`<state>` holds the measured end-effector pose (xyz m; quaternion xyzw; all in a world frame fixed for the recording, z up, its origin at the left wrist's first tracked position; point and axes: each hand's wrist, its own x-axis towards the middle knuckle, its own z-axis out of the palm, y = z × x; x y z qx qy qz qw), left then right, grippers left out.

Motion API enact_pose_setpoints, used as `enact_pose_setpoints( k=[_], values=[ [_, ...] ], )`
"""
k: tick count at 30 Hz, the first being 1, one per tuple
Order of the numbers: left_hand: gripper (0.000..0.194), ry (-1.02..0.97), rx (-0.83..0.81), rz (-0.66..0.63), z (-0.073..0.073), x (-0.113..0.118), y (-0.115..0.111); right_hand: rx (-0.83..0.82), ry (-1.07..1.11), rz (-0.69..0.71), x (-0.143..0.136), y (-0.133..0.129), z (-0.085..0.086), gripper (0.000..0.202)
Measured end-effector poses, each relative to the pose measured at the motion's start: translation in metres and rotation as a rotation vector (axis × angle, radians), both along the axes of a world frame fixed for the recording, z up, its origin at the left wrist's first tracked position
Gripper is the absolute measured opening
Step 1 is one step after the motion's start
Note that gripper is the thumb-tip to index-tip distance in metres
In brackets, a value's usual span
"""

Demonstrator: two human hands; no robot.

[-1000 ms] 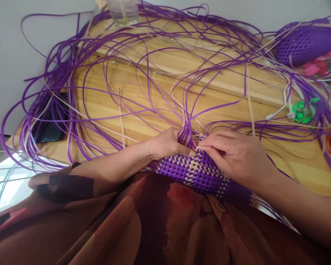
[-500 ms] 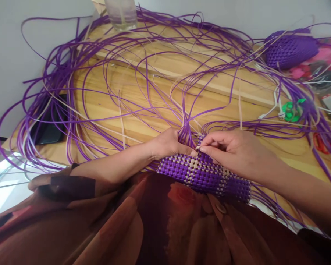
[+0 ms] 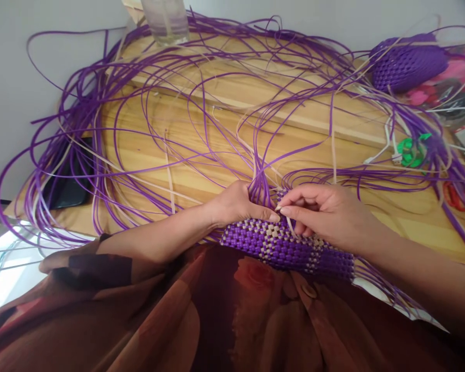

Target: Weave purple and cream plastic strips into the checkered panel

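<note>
A purple and cream woven piece (image 3: 287, 247) lies against my clothing at the table's near edge, with long loose strips running out of it. My left hand (image 3: 243, 204) grips its upper edge, the thumb pressed on the weave and the fingers hidden behind a bunch of upright purple strips (image 3: 260, 181). Thumb and forefinger of my right hand (image 3: 318, 209) pinch a cream strip (image 3: 290, 223) just right of my left thumb. A short length of that strip hangs down over the weave below the pinch.
Loose purple strips (image 3: 77, 77) loop across the wooden table (image 3: 217, 134). A clear container (image 3: 166, 23) stands at the back. A purple mesh roll (image 3: 406, 62), a green bundle (image 3: 413, 150) and red-handled scissors (image 3: 454, 196) lie right. A dark flat object (image 3: 72, 186) sits left under strips.
More of the cream strip now shows below my right fingers, hanging over the weave. My right hand has turned slightly, while my left hand keeps its hold. The view has shifted a little.
</note>
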<state>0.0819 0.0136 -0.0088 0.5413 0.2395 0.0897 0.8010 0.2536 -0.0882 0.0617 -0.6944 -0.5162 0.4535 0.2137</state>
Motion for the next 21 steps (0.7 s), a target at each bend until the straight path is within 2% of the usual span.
enact_pose_setpoints(
  k=[3,9,13,15,18,21],
  values=[
    [0.036,0.012,0.014,0.006,0.001,-0.001,0.0,-0.005,0.125,-0.069,-0.003,0.001,-0.002,0.013],
    [0.038,0.013,0.105,-0.015,0.001,-0.001,-0.001,0.183,0.141,-0.167,-0.02,-0.006,-0.013,0.009],
    [0.037,0.095,0.214,-0.024,0.007,-0.002,-0.002,0.281,0.124,-0.196,-0.024,-0.015,-0.024,0.012],
    [0.031,0.161,0.292,-0.018,0.013,-0.003,-0.003,0.354,0.051,-0.137,-0.023,-0.015,-0.027,0.01],
    [0.025,0.243,0.385,-0.024,0.019,-0.002,-0.004,0.498,-0.175,0.027,-0.018,-0.011,-0.028,0.011],
    [0.023,0.243,0.422,-0.028,0.018,-0.002,-0.005,0.613,-0.331,0.19,-0.01,-0.005,-0.029,0.012]
  ],
)
